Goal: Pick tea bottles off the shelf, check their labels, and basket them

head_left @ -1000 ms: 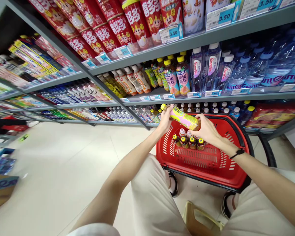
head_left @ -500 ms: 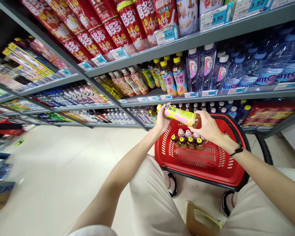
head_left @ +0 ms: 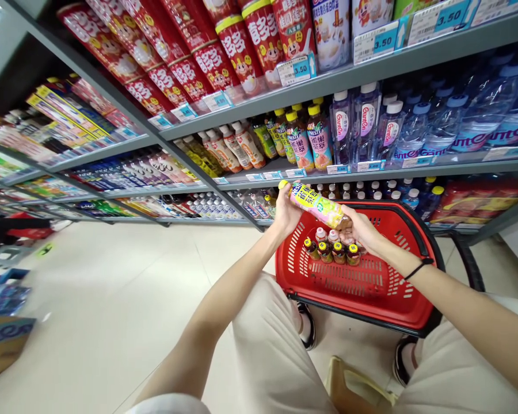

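I hold a tea bottle (head_left: 316,203) with a yellow cap and a yellow-pink label, lying almost level above a red shopping basket (head_left: 397,299). My left hand (head_left: 286,214) grips its cap end. My right hand (head_left: 361,230) holds its bottom end from below, palm turned up. Several small bottles (head_left: 332,248) with yellow and pink caps stand in the basket's far part, just under my hands. On the shelf behind, matching yellow-capped tea bottles (head_left: 311,138) stand in rows.
Grey shelves (head_left: 285,100) run along the aisle with red cans above, water bottles (head_left: 388,123) to the right and drinks lower down. A cardboard box (head_left: 2,345) sits on the pale floor at far left. A small stool (head_left: 358,391) shows between my knees.
The bottle has tilted a little, its cap end higher, and my right hand has rolled under its bottom end. The view shifted slightly.
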Demonstrator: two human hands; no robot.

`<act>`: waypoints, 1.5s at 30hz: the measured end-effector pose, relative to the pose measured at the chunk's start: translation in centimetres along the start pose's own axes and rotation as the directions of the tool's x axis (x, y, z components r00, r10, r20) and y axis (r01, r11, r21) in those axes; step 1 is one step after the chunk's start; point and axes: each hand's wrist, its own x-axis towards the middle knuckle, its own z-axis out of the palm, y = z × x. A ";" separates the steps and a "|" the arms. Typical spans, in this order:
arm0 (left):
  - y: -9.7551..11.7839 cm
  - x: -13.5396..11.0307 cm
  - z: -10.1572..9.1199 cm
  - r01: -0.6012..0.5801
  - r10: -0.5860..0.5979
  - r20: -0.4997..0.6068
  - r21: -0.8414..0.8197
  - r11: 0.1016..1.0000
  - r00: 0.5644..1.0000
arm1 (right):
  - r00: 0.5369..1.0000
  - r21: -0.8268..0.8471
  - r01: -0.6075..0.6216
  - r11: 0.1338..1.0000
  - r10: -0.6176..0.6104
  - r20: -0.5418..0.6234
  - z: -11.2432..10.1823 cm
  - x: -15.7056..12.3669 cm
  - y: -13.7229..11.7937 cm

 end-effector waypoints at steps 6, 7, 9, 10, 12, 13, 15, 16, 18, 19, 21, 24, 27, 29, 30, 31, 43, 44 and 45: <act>-0.8 0.2 -0.1 -0.007 0.007 0.005 -0.011 1.000 1.000 | 0.955 0.043 -0.286 0.957 0.281 0.097 0.7 -1.0 -1.7; -1.0 0.2 -0.1 -0.005 0.005 0.000 -0.008 1.000 1.000 | 0.947 0.046 -0.311 0.949 0.305 0.101 0.8 -1.1 -1.9; -1.3 0.3 -0.3 0.005 -0.005 -0.002 0.003 1.000 1.000 | 0.940 0.061 -0.338 0.939 0.334 0.073 1.0 -1.1 -2.2; -1.4 0.3 -0.4 0.015 -0.015 0.000 0.010 1.000 1.000 | 0.937 0.071 -0.349 0.934 0.346 0.050 1.0 -1.0 -2.3; -1.6 0.3 -0.5 0.032 -0.032 0.001 0.023 0.999 0.999 | 0.931 0.097 -0.364 0.926 0.365 0.011 1.0 -1.0 -2.4; -1.6 0.4 -0.6 0.039 -0.039 -0.002 0.026 0.999 0.999 | 0.928 0.107 -0.372 0.922 0.373 0.003 1.0 -0.9 -2.4; -1.7 0.4 -0.6 0.040 -0.040 -0.012 0.032 0.999 0.999 | 0.924 0.121 -0.380 0.917 0.382 0.007 1.0 -1.0 -2.5; -1.7 0.5 -0.6 0.036 -0.036 -0.018 0.034 0.999 0.999 | 0.925 0.129 -0.378 0.917 0.379 0.013 1.0 -1.0 -2.5; -1.6 0.6 -0.6 0.028 -0.027 -0.031 0.035 0.999 0.999 | 0.928 0.133 -0.372 0.919 0.371 0.032 0.9 -1.1 -2.6; -1.5 0.6 -0.7 0.022 -0.021 -0.040 0.033 0.999 0.999 | 0.930 0.133 -0.369 0.920 0.366 0.042 0.9 -1.1 -2.6; -1.4 0.8 -0.7 0.013 -0.012 -0.058 0.018 1.000 0.998 | 0.937 0.130 -0.351 0.928 0.346 0.054 0.9 -1.1 -2.6; -1.1 0.9 -0.8 0.020 -0.020 -0.077 -0.004 1.000 0.997 | 0.953 0.090 -0.304 0.949 0.301 0.044 1.0 -0.9 -2.3; -0.9 0.9 -0.9 0.017 -0.015 -0.080 0.031 0.999 0.997 | 0.965 0.044 -0.261 0.964 0.261 -0.006 1.2 -0.5 -1.9; -0.7 0.9 -0.9 0.012 -0.007 -0.087 0.061 0.998 0.996 | 0.977 0.032 -0.200 0.979 0.202 -0.068 1.2 -0.2 -1.6; -0.7 0.9 -0.9 0.020 -0.014 -0.094 0.069 0.997 0.995 | 0.983 0.020 -0.149 0.989 0.150 -0.104 1.2 -0.1 -1.5; -0.7 0.9 -0.9 0.034 -0.026 -0.105 0.073 0.997 0.994 | 0.987 0.002 -0.088 0.996 0.087 -0.133 1.1 0.1 -1.4; -1.1 1.4 -1.4 0.077 -0.071 -0.132 0.039 0.996 0.989 | 0.906 -0.318 0.370 0.873 -0.415 -0.082 -0.8 0.5 0.2; -1.1 1.4 -1.4 0.076 -0.070 -0.128 0.035 0.997 0.989 | 0.885 -0.387 0.395 0.833 -0.458 -0.084 -1.0 0.6 0.4; -1.2 1.4 -1.5 0.076 -0.072 -0.123 0.029 0.997 0.990 | 0.873 -0.446 0.412 0.795 -0.484 -0.055 -1.2 0.7 0.5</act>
